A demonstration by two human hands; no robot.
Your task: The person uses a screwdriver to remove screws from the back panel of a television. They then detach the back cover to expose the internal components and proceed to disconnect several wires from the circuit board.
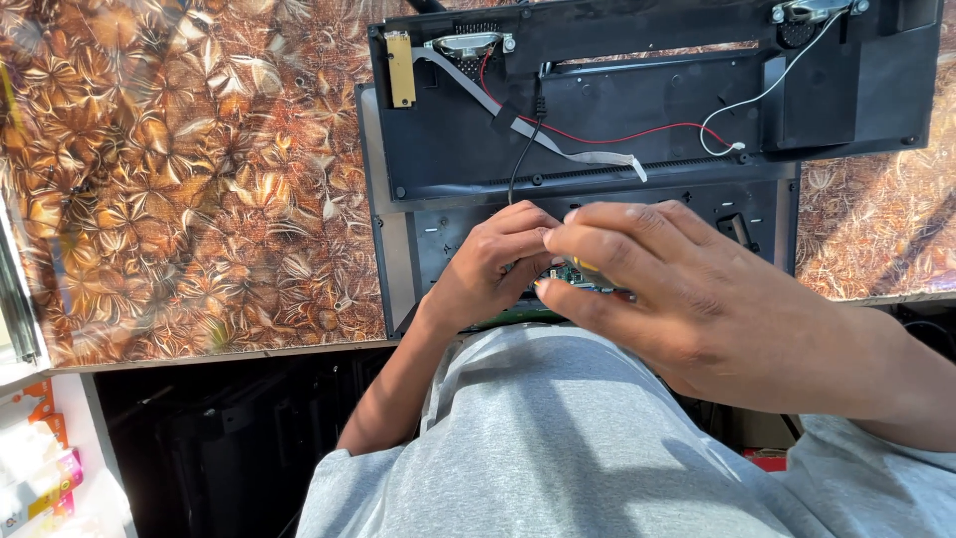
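One view: head camera, looking down over a grey shirt at both hands.
Housing: a black plastic back cover (637,95) of a flat electronic device is seen opened and lying inside-up on the tabletop (179,169), which is covered in a glossy brown leaf-patterned sheet.
Inside the housing: two small speakers at the upper corners, a red wire (597,137), a white wire (767,90), a black cable (525,149) and a flat grey ribbon cable (558,149) are held in it; a gold-coloured strip (401,70) is fixed at its left.
Left hand (498,264): fingers are curled narrow and pressed at the edge of a green circuit board (568,274).
Right hand (687,299): fingers are closed around a small yellow-tipped tool (588,267), most of it hidden, held just over the board.
Progress: the cover is judged already off and the wiring exposed; work at the board appears under way, with reassembly not yet done.
Lower left: coloured small boxes (40,468) are seen on a white shelf.
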